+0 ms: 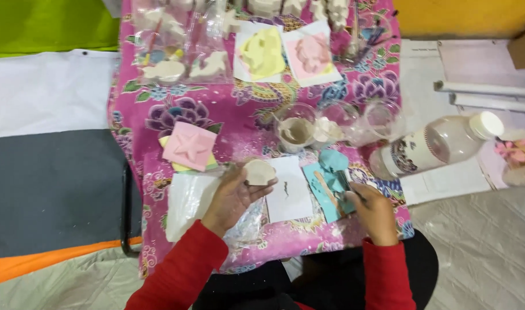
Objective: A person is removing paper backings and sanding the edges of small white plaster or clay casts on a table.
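Observation:
My left hand (235, 194) holds a small round beige plaster piece (259, 171) in its fingertips, above a white paper sheet (289, 198). My right hand (374, 209) grips a thin dark tool (352, 189) and rests on a light blue mould (330, 182) where a wooden stick (326, 188) lies. Both sleeves are red. A clear cup of grey plaster mix (295, 133) stands just beyond the hands.
A pink star mould (189, 146) lies left on the pink flowered cloth (159, 109). Yellow (263, 53) and pink (312, 53) moulds, bagged plaster figures (176, 63) sit at the back. A tipped plastic bottle (440, 143) lies right. Clear plastic sheet (188, 198) lies under my left wrist.

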